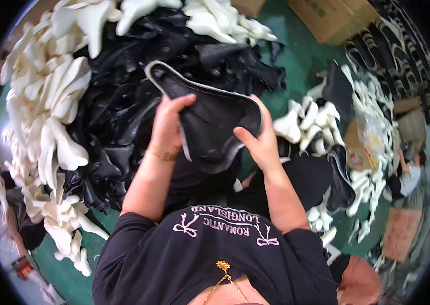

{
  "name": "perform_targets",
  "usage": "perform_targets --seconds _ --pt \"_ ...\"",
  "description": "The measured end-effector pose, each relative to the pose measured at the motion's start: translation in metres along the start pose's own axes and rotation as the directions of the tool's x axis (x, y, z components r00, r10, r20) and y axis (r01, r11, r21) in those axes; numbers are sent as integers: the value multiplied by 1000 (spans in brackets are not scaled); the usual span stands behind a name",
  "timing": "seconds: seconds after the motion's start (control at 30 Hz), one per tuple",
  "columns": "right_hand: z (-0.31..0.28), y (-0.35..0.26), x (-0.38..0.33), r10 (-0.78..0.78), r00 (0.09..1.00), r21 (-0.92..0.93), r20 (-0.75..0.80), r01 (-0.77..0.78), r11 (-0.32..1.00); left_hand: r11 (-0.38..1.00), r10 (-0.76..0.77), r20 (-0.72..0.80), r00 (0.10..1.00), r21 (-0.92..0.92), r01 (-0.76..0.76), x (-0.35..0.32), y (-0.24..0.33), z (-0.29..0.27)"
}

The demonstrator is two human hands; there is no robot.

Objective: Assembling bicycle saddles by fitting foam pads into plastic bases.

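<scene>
Both my hands hold up a black bicycle saddle cover (214, 118) with a pale rim, its hollow inner side facing me. The narrow nose points to the upper left and the wide end lies toward the lower right. My left hand (168, 121) grips the edge near the nose, with its thumb over the rim. On the opposite edge my right hand (261, 133) is closed round the wide end, thumb pressing the inner side. Under and beyond the cover lies a heap of black saddle covers (118, 86).
White foam saddle pads (67, 137) are piled along the left, with more pads (309, 119) at the right. A single black saddle piece (341, 178) lies near my right knee. Cardboard boxes (334, 20) stand at the back right, near stacked black parts (392, 56). Another person (410, 175) sits at far right.
</scene>
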State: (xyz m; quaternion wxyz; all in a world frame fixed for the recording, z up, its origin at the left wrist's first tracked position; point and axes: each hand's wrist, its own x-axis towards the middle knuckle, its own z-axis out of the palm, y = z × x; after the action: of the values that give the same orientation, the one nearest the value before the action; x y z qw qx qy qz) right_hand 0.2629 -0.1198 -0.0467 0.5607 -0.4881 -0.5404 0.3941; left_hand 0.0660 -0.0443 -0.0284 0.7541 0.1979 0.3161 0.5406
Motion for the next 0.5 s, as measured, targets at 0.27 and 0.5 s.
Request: perform_targets --seconds 0.27,0.5 --pt "12 -5 -3 259 961 442 -101 -190 877 976 182 30 983 -123 -177 2 -23 2" --pt "-1 12 32 438 895 537 -85 -329 777 933 168 106 980 305 -193 32 72 -71"
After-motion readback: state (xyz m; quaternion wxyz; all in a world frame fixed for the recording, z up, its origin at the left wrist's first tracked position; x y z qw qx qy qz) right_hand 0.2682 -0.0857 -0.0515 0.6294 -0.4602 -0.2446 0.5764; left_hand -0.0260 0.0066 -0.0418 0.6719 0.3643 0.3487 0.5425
